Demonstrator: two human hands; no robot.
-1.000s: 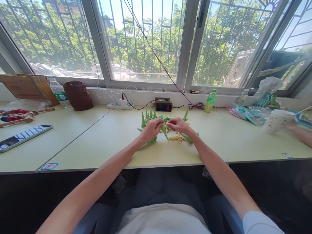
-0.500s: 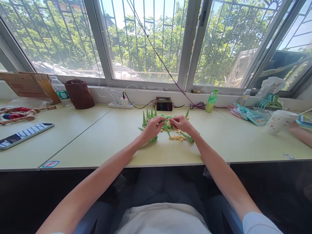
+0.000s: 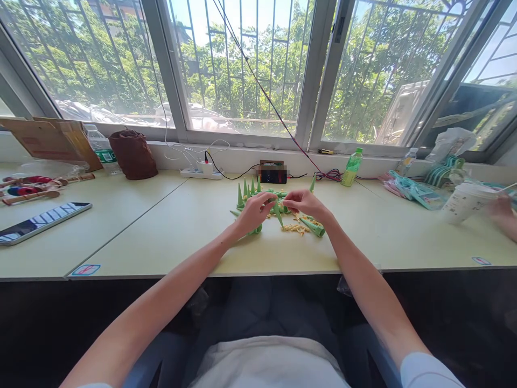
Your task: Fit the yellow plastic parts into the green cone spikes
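A green paper-like cone (image 3: 278, 214) hangs point-down between my hands. My left hand (image 3: 255, 209) pinches its wide upper end. Just to the right, my right hand (image 3: 305, 203) has its thumb and fingers drawn together close to the cone's top; anything in them is too small to make out. Small yellow pieces (image 3: 297, 229) lie loose on the table below the hands. Several green cones (image 3: 246, 189) stand upright behind my left hand, and a rolled green cone (image 3: 314, 226) lies on its side under my right wrist. My hands partly hide the green pile behind them.
A phone with a dark screen (image 3: 272, 173) leans at the back. Around the table are a green bottle (image 3: 352, 167), a white cup (image 3: 464, 203) with another person's hand (image 3: 503, 213) beside it, a brown bag (image 3: 132, 155), a power strip (image 3: 197, 172) and a flat phone (image 3: 44, 223).
My right hand has drawn slightly right, away from the cone's top. My left hand keeps its hold. At the far right, the other person's hand has moved up beside the cup.
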